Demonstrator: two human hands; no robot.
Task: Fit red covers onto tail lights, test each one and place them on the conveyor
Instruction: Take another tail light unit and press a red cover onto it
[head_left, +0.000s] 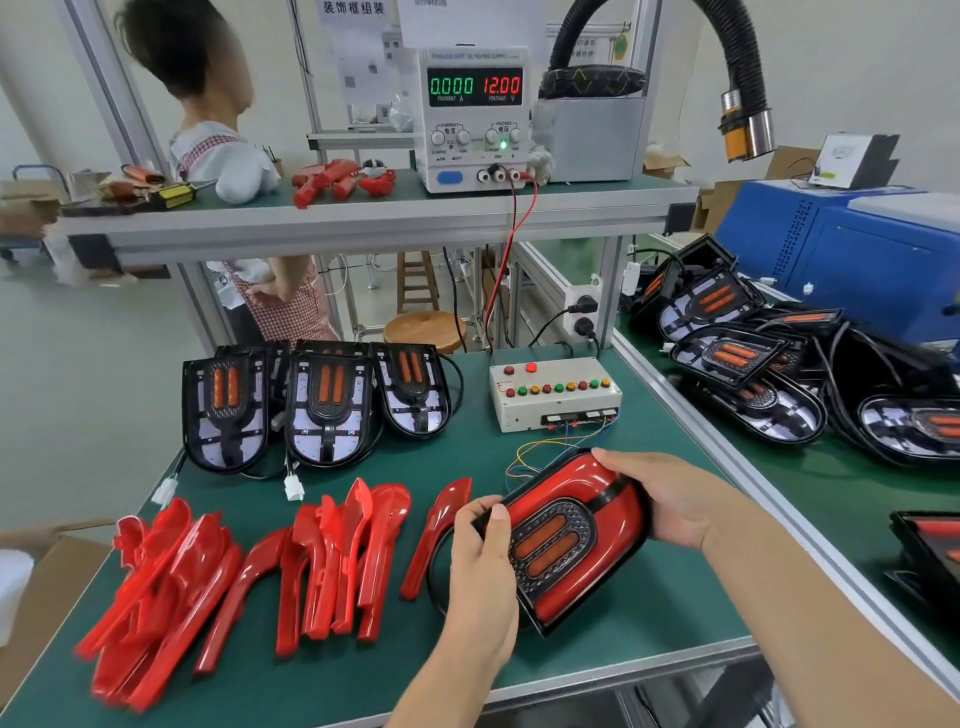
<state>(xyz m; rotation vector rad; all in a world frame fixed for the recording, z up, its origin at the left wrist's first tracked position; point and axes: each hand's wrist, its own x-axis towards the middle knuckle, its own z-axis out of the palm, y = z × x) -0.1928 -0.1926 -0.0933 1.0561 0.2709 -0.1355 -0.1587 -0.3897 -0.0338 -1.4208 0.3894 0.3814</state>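
A: What lies on the bench (649, 613)?
B: Red covers (171, 587) along the front left; three uncovered lights (317, 405) at the back edge.
A: And the back right corner?
B: A button box (553, 395). Coloured wires (550, 449) trail from it.

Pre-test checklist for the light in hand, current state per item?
1. Red cover on the tail light: ok, red lens sits over the black housing; full seating at the edges cannot tell.
2. Grip: ok, left hand holds the near end, right hand the far end.
3. Power supply on: ok, display reads 12.00 volts and 0.000 amps.
4. Light's plug connected to the test box: cannot tell, its cable end is hidden.
5. Light lit: not ok, nothing glows and no current is drawn.
6. Room on the conveyor: ok, bare green belt beside the right forearm.
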